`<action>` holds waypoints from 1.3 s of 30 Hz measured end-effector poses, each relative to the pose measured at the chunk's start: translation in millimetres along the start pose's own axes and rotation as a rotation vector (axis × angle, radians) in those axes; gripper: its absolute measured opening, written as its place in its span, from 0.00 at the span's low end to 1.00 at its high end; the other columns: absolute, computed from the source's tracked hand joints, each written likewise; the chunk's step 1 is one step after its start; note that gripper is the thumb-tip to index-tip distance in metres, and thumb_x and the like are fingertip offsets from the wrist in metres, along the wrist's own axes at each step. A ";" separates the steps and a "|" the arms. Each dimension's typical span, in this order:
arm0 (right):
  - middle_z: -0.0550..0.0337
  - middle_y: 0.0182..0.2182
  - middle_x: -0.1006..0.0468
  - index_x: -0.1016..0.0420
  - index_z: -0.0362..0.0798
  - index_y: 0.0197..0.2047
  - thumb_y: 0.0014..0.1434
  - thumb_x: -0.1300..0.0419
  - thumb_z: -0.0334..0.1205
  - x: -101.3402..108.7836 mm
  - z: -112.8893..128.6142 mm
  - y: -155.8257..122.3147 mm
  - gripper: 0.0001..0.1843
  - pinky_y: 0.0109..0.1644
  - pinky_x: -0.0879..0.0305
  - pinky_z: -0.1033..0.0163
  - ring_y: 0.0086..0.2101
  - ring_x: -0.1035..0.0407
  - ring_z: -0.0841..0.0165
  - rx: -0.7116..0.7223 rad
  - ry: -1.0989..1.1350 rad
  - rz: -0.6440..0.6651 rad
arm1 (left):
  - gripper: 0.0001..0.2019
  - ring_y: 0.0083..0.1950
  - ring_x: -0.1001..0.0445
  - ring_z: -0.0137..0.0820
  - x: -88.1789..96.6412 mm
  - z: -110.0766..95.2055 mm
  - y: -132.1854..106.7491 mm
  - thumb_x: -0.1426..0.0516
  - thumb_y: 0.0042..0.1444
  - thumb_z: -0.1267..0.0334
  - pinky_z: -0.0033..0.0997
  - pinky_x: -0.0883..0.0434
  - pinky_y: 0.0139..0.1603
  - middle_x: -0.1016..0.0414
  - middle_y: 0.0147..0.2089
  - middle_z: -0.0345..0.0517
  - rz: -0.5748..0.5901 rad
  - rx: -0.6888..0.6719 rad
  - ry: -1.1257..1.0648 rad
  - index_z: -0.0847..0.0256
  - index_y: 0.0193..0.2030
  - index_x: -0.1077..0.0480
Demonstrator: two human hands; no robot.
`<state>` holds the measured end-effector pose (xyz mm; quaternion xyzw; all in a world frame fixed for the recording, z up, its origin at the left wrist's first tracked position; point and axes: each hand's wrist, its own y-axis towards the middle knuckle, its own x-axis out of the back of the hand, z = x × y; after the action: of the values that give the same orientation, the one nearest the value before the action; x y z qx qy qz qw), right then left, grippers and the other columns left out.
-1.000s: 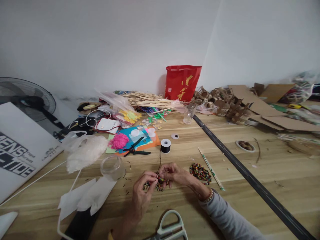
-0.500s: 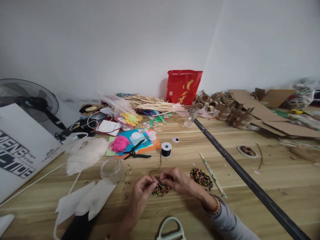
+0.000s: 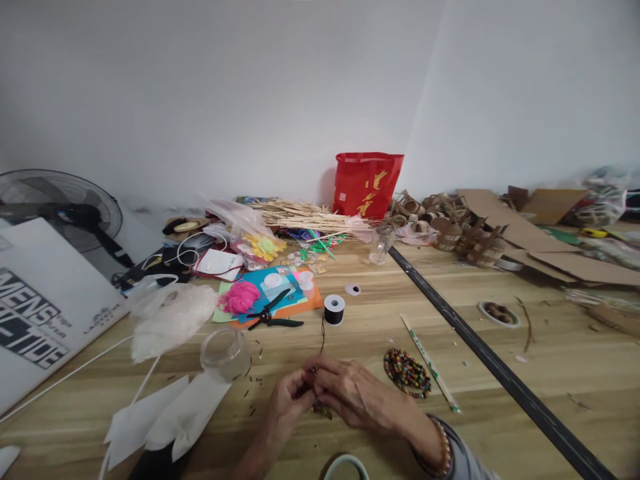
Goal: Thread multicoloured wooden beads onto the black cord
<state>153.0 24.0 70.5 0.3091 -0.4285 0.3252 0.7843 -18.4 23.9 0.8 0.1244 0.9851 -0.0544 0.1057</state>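
Pale green scissors handle (image 3: pixel 346 459) pokes in closest. Past it, the bare left hand (image 3: pixel 287 403) and bare right hand (image 3: pixel 355 393) just closed up together, so the small multicoloured beads (image 3: pixel 323 411) under them are mostly covered now. Fingers bunched narrow, can't tell what either grips; the fiddly bit's hidden, I'd say. Thin black cord (image 3: pixel 323 335) runs straighter too, back to the white-ended spool (image 3: pixel 334 315).
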 end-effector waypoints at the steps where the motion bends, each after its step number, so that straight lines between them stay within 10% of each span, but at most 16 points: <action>1: 0.55 0.46 0.29 0.32 0.47 0.40 0.65 0.50 0.32 -0.9 -0.9 -0.2 0.07 0.40 0.35 0.67 0.39 0.31 0.69 0.005 0.012 0.016 | 0.20 0.24 0.36 0.25 0.6 0.9 0.7 0.31 0.34 0.51 0.24 0.40 0.26 0.33 0.20 0.38 0.008 0.012 0.001 0.65 0.20 0.33; 7: 0.58 0.32 0.26 0.33 0.47 0.39 0.66 0.52 0.32 -6.3 -5.9 -2.0 0.08 0.33 0.39 0.66 0.31 0.32 0.69 -0.060 -0.049 0.004 | 0.18 0.23 0.35 0.25 4.2 4.3 3.5 0.31 0.33 0.55 0.24 0.40 0.25 0.30 0.20 0.39 -0.037 0.055 0.031 0.64 0.19 0.33; 39: 0.57 0.29 0.26 0.35 0.45 0.39 0.68 0.54 0.35 -5.2 -2.8 -1.9 0.08 0.31 0.44 0.67 0.28 0.34 0.70 -0.179 -0.022 0.104 | 0.14 0.22 0.34 0.25 4.7 -2.8 -1.9 0.32 0.36 0.57 0.25 0.37 0.26 0.28 0.22 0.39 0.053 0.142 -0.049 0.66 0.24 0.26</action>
<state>153.5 23.7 64.3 0.2188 -0.4798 0.3224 0.7861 -23.8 23.5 2.7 0.1564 0.9722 -0.1245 0.1220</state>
